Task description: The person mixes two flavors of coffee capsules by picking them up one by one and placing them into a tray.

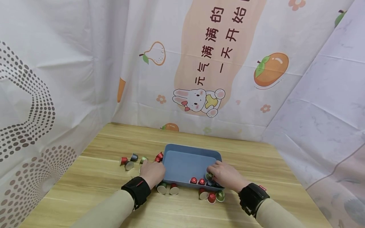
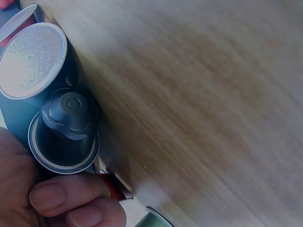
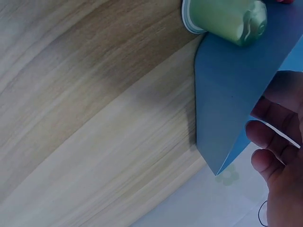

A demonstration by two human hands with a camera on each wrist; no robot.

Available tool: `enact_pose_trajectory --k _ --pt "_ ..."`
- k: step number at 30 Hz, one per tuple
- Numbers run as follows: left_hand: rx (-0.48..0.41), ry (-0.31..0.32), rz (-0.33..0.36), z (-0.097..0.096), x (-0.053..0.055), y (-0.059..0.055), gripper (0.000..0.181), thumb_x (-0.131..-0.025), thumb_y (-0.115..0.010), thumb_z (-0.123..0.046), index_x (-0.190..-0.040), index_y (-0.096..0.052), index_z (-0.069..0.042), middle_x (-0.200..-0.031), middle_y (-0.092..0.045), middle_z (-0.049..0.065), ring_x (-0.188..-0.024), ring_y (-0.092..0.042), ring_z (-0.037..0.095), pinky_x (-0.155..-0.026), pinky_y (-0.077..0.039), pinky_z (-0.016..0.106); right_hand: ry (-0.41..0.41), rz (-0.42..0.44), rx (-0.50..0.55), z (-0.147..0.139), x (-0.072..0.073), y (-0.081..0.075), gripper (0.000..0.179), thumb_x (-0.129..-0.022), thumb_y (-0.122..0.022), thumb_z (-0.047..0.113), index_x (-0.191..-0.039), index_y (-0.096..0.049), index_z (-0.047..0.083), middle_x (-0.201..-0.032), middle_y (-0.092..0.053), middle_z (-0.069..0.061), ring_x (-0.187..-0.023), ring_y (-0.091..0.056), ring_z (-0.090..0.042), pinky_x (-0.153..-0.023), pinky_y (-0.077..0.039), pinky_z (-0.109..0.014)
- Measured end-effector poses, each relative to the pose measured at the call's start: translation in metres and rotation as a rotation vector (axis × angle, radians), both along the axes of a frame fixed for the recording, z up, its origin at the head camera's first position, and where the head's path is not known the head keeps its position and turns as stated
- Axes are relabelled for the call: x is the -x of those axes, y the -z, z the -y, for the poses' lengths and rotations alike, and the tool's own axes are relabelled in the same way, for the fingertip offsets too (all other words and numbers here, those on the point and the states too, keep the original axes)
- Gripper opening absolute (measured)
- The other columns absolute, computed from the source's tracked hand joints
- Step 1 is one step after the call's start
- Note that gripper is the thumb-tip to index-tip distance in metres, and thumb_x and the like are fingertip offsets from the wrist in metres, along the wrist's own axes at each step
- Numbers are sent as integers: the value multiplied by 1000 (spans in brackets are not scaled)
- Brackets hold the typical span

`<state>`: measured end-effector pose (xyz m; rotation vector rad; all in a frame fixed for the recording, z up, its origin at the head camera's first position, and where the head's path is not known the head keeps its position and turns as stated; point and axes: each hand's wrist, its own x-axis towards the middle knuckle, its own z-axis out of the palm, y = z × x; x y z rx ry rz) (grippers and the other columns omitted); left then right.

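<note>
On the wooden table lies a blue tray (image 1: 182,163) with small coffee capsules in and around it. My left hand (image 1: 152,172) is at the tray's left side, fingers curled, close by red capsules (image 1: 157,160). In the left wrist view a dark capsule (image 2: 71,113) stands right beside the curled fingers (image 2: 71,194); I cannot tell whether this hand holds anything. My right hand (image 1: 226,175) reaches over the tray's right end and pinches a green capsule (image 1: 209,176). Just below it, dark capsules sit in the tray's near right corner, beside two red capsules (image 1: 197,181).
Left of the tray lie several loose capsules, among them a red one (image 1: 123,161) and a dark blue one (image 1: 134,157). Along its front edge are a foil-faced capsule (image 1: 174,189), a red one (image 1: 211,198) and a green one (image 1: 220,196). A printed curtain (image 1: 159,104) hangs behind.
</note>
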<state>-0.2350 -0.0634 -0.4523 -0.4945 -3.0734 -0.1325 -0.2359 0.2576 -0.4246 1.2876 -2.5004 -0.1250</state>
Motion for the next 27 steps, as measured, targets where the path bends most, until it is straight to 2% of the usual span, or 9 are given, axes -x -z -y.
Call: enact_pose_trajectory --k 7,20,27 --pt "-2 5 -10 0 -1 -1 42 -94 -64 -8 -55 -51 -15 -55 -46 -1 -61 -37 16 -75 -32 41 -11 -6 -4 0 0 0 29 -75 -87 2 -98 -72 9 -88 -72 -1 -80 -60 -18 -73 -50 -32" --pt "-62 6 -7 0 1 2 44 -93 -64 -5 -53 -47 -13 -54 -41 -1 -59 -33 16 -72 -25 39 24 38 -16 -3 -1 0 33 -78 -86 5 -108 -74 7 -93 -74 -1 -83 -60 -17 -74 -52 -33" --pt "-40 7 -23 0 0 3 45 -94 -63 -6 -53 -47 -15 -54 -39 -1 -59 -31 16 -73 -25 40 19 22 -10 -5 -3 2 31 -80 -84 7 -110 -74 6 -91 -74 -1 -79 -57 -16 -72 -49 -31"
